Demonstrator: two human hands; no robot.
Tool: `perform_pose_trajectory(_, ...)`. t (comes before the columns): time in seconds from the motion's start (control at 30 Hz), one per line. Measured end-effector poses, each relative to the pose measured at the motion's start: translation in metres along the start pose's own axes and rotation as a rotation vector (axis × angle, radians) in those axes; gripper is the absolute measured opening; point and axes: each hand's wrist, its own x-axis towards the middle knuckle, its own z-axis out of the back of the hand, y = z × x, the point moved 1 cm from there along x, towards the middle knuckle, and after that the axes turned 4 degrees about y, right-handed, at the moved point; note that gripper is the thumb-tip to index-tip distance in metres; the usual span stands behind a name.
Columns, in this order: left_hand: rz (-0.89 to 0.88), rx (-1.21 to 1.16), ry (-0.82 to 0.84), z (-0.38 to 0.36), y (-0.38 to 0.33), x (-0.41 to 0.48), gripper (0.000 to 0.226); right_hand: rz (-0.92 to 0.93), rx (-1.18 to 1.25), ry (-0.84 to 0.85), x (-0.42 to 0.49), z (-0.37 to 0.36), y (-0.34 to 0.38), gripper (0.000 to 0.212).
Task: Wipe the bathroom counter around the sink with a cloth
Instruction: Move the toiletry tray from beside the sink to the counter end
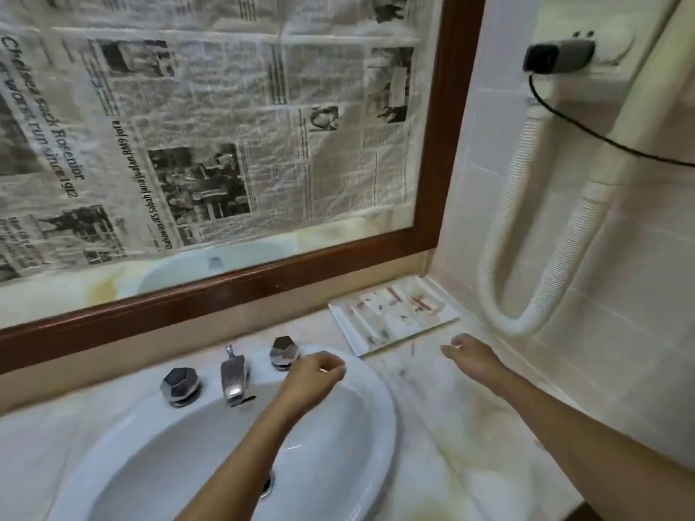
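Note:
A white oval sink [338,456] is set into a pale marbled counter [451,426] with yellowish stains. At the sink's back stand a chrome spout [233,377] and two faceted chrome knobs [179,385] [284,351]. My left hand [314,376] hovers over the sink's back right rim beside the right knob, fingers loosely curled and holding nothing. My right hand [470,353] reaches over the counter at the right, near a white tray [349,321], also holding nothing. No cloth is in view.
The tray holds small packets in the back right corner. A wood-framed mirror [240,291] covered with newspaper stands behind the sink. On the tiled right wall hang a white ribbed hose [522,314] and a black plug [556,56] with cable.

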Motion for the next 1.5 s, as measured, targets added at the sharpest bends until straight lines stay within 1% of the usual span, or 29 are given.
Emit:
perform_pose_trajectory(0.07,0.046,-0.004,-0.032,-0.013,0.001,0.026,0.012,0.025,-0.071,0.010,0.033,0.002,0.000,0.049)
perform_pose_trajectory(0.13,0.084,0.050,-0.061,-0.026,0.005,0.052,0.016,0.054,-0.120,-0.001,0.074,0.006,0.000,0.046)
perform_pose_trajectory(0.27,0.143,0.093,-0.132,-0.049,0.011,0.107,0.028,0.087,-0.228,-0.076,0.148,0.006,-0.002,0.045)
perform_pose_trajectory(0.4,0.175,0.113,-0.177,-0.065,0.013,0.154,0.042,0.182,-0.372,-0.131,0.201,-0.003,0.003,0.059)
perform_pose_trajectory(0.47,0.199,0.117,-0.185,-0.069,0.011,0.167,0.053,0.170,-0.383,-0.148,0.216,-0.007,0.007,0.065)
perform_pose_trajectory(0.53,0.287,0.117,-0.155,-0.074,0.011,0.184,0.064,0.137,-0.355,-0.137,0.231,-0.011,0.009,0.069)
perform_pose_trajectory(0.6,0.360,0.117,-0.129,-0.078,0.010,0.195,0.070,0.111,-0.334,-0.128,0.242,-0.014,0.012,0.069)
perform_pose_trajectory(0.7,0.411,0.100,-0.144,-0.083,0.007,0.202,0.067,0.071,-0.349,-0.123,0.253,-0.015,0.014,0.069)
perform_pose_trajectory(0.8,0.429,0.109,-0.185,-0.083,0.008,0.203,0.066,0.034,-0.313,-0.115,0.260,-0.015,0.013,0.067)
perform_pose_trajectory(0.9,0.450,0.134,-0.157,-0.081,0.009,0.207,0.057,0.015,-0.267,-0.116,0.262,-0.015,0.012,0.065)
perform_pose_trajectory(1.0,0.432,0.116,-0.111,-0.082,0.008,0.211,0.066,-0.058,-0.133,-0.116,0.263,-0.016,0.010,0.063)
perform_pose_trajectory(1.07,0.428,0.097,-0.109,-0.082,0.006,0.212,0.067,-0.121,-0.021,-0.113,0.264,-0.016,0.010,0.062)
perform_pose_trajectory(1.2,0.455,0.002,-0.105,-0.077,0.007,0.212,0.056,-0.179,0.090,-0.103,0.264,-0.013,0.009,0.053)
perform_pose_trajectory(1.37,0.475,-0.059,-0.161,-0.075,0.013,0.207,0.040,-0.226,0.214,-0.118,0.256,-0.008,0.007,0.050)
perform_pose_trajectory(1.5,0.488,-0.070,-0.222,-0.071,0.011,0.198,0.038,-0.233,0.287,-0.153,0.244,-0.005,0.004,0.043)
